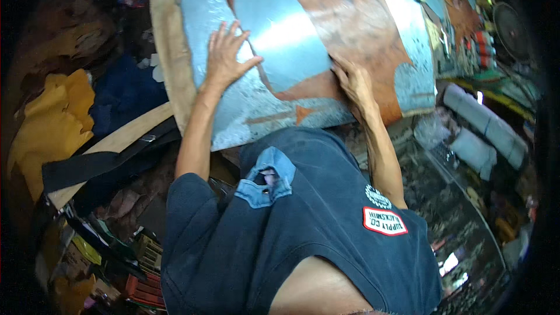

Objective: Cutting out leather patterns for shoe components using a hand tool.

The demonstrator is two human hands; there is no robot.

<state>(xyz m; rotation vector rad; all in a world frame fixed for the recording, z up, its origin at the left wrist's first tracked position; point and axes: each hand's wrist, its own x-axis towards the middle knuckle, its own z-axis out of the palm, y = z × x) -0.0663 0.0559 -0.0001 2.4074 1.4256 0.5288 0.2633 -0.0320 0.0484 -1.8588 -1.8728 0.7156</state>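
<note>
A shiny grey sheet (280, 29) with a rounded top and a narrower lower end lies flat on a large piece of brown leather (359, 17). My left hand (224, 58) is spread, fingers apart, at the sheet's left edge, with the thumb reaching onto it. At the lower right edge of the sheet, my right hand (354, 84) rests with curled fingers, thumb and forefinger close together. Whatever it may hold is too small to make out. Both lie over a metal-topped table (239, 122), where a small brown leather scrap (303, 114) sits near the front edge.
A wooden beam (170, 41) runs along the table's left side. Yellow leather (52, 125) and dark blue material (125, 96) lie farther left. To the right are wrapped rolls (485, 125), small red-marked containers (484, 46) and a round dark disc (513, 30).
</note>
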